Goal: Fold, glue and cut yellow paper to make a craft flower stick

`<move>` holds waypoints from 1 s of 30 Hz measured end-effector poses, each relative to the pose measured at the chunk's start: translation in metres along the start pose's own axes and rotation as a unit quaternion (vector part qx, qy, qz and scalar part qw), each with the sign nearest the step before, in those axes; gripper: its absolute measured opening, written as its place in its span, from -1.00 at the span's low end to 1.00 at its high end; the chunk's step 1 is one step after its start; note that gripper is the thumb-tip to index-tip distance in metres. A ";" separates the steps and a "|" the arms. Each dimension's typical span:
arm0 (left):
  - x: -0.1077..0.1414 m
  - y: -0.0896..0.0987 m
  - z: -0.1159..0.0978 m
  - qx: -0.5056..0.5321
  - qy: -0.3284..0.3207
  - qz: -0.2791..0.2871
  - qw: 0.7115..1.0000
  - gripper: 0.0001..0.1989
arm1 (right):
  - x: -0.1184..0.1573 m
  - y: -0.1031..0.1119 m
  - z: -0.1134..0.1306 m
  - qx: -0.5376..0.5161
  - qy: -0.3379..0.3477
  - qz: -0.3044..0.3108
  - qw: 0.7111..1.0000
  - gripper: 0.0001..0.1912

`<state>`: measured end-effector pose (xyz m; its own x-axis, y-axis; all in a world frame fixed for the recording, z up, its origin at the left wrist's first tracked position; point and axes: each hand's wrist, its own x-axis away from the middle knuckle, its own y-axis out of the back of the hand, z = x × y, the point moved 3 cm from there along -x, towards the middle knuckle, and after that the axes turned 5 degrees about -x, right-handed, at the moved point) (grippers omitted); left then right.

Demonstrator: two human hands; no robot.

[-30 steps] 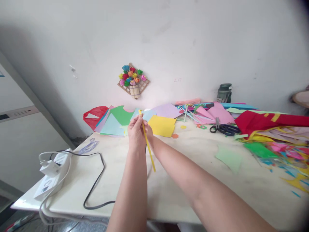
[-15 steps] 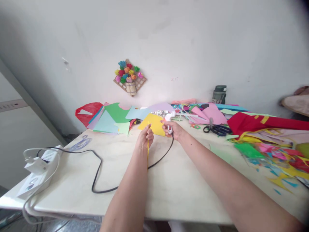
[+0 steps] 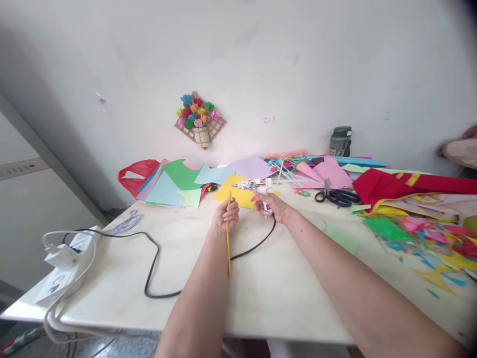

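My left hand (image 3: pixel 226 215) is closed around a thin yellow stick (image 3: pixel 228 253), which stands nearly upright, its top poking out above the fingers. To its right, my right hand (image 3: pixel 271 205) grips the handle of a white hot glue gun (image 3: pixel 263 185). The gun's nozzle points left, a little above and right of the stick's tip, apart from it. A black cord (image 3: pixel 257 244) runs from the gun's handle down behind the left forearm. Beneath the nozzle lies a sheet of yellow paper (image 3: pixel 238 191).
Coloured paper (image 3: pixel 175 186) lines the back of the table. Dark-handled scissors (image 3: pixel 337 197), red cloth (image 3: pixel 387 189) and paper scraps (image 3: pixel 428 263) lie right. A green bottle (image 3: pixel 340 141) stands by the wall. A white power strip (image 3: pixel 63 273) sits at left.
The glue gun has turned and risen slightly in my right hand, its nozzle now showing clearly, pointing left. The stick shows more of its lower length below my left hand.
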<state>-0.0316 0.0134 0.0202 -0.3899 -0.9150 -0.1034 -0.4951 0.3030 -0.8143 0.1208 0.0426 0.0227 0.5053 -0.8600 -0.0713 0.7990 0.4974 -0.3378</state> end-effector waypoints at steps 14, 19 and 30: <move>0.004 -0.002 -0.007 0.002 -0.016 -0.040 0.999 -0.71 | 0.001 -0.004 -0.002 0.087 0.018 -0.010 0.996 -0.57; 0.003 0.000 -0.007 -0.004 -0.013 -0.049 0.999 -0.72 | 0.001 -0.005 -0.001 0.095 0.020 -0.007 0.995 -0.57; 0.003 0.003 -0.006 -0.018 -0.001 -0.063 0.998 -0.74 | 0.002 -0.004 -0.002 0.102 0.019 -0.037 0.994 -0.56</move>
<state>-0.0386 0.0131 0.0209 -0.3205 -0.9472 -0.0028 -0.5683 0.1946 -0.7995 0.1179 0.0391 0.0223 0.4331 -0.8968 -0.0901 0.8850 0.4421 -0.1463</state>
